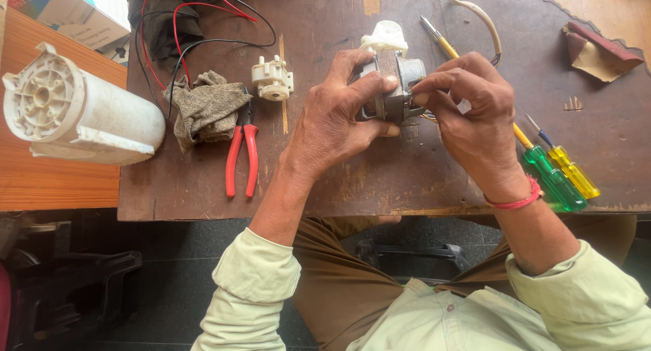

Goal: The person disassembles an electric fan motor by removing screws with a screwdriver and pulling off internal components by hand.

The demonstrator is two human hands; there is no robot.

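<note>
I see my left hand [339, 120] wrapped around a small grey motor [397, 93] mid-table, thumb across its near side; my right hand [475, 113] pinches its right edge with closed fingertips [422, 99].

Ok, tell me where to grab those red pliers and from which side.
Grip the red pliers around both handles, near their middle, coming straight down from above. They lie flat on the table with the handles pointing toward the person and slightly spread; the jaws sit up by the grey rag, so the handle end is likely easier to reach.
</note>
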